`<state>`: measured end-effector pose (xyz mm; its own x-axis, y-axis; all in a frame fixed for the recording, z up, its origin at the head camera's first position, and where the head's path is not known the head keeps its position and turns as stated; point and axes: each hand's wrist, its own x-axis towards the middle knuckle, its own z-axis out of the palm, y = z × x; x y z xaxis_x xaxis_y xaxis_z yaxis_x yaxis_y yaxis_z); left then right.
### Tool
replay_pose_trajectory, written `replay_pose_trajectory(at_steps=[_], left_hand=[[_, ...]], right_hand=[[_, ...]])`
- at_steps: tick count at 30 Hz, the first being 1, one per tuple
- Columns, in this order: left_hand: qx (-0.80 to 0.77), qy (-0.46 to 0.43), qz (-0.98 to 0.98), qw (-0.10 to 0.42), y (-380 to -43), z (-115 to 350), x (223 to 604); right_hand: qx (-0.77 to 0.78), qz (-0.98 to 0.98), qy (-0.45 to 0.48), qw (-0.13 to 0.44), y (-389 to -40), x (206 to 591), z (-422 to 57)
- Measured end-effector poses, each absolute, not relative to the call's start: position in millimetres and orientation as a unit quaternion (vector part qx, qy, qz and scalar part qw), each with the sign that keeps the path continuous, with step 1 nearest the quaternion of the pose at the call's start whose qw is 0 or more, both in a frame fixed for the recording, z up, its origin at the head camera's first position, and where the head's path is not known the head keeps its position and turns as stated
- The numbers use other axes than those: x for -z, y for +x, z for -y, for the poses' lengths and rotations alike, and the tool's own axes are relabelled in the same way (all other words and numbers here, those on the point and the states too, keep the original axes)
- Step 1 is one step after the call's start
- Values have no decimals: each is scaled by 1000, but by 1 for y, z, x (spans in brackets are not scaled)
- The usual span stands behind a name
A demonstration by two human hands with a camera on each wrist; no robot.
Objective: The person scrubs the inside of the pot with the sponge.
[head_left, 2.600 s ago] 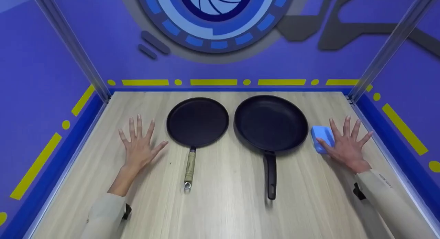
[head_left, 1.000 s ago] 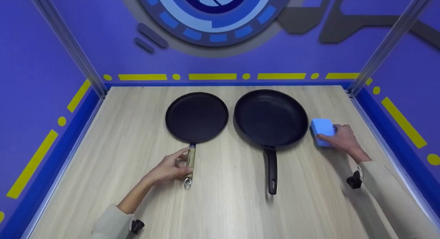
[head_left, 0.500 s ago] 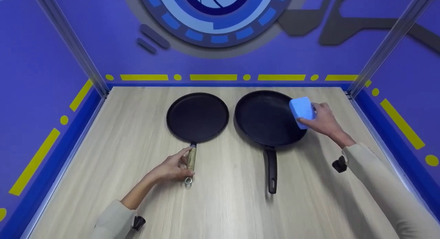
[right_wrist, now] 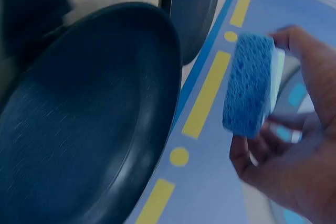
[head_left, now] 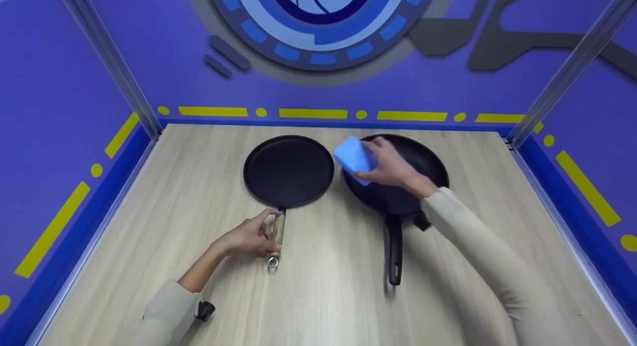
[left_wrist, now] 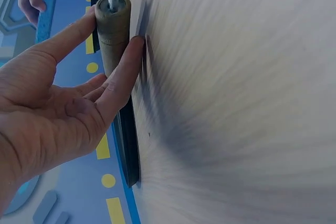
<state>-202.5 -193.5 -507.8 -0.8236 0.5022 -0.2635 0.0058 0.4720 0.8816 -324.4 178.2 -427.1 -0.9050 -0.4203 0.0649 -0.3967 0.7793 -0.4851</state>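
My left hand (head_left: pixel 249 238) grips the bamboo-like handle (left_wrist: pixel 113 43) of a flat black crepe pan (head_left: pixel 288 171), thumb near the metal hanging ring and fingers around the sides. The pan lies on the table. My right hand (head_left: pixel 390 164) pinches a blue sponge (right_wrist: pixel 249 85) between thumb and fingers, held up in the air. In the head view the sponge overlaps the left rim of a deeper black frying pan (head_left: pixel 423 157), close to the crepe pan's right edge. The right forearm crosses over the frying pan, hiding part of it.
The frying pan's black handle (head_left: pixel 394 254) points toward the front of the wood-grain table (head_left: pixel 318 296). Blue panels with yellow dashes (head_left: pixel 313 113) wall in the back and both sides, with metal posts (head_left: pixel 562 72) at the back corners.
Both hands were first spread flat. The left took hold of the crepe pan's handle and stays there. The right picked up the sponge and carried it leftward across the frying pan.
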Motion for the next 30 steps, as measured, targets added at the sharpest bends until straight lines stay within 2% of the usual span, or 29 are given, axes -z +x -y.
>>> replay_pose_trajectory(at_steps=[4, 7, 10, 14, 18, 26, 30], left_hand=[[-482, 150, -826, 252, -206, 194, 506], [-480, 142, -828, 254, -206, 193, 505], [-476, 137, -831, 253, -206, 192, 505], [-476, 132, -830, 260, -206, 191, 506], [-492, 112, -815, 286, -205, 187, 506], [-491, 75, -819, 288, -205, 182, 504], [-506, 54, -809, 293, -203, 182, 505]], right_hand=[[215, -936, -269, 70, -341, 441, -141], [186, -935, -291, 82, -349, 454, -116], [134, -929, -334, 83, -350, 465, -93], [86, -924, -352, 123, -344, 471, -73], [52, -932, -328, 144, -336, 470, -65], [-12, -922, -373, 109, -332, 473, -64], [27, -915, -379, 136, -331, 476, -61]])
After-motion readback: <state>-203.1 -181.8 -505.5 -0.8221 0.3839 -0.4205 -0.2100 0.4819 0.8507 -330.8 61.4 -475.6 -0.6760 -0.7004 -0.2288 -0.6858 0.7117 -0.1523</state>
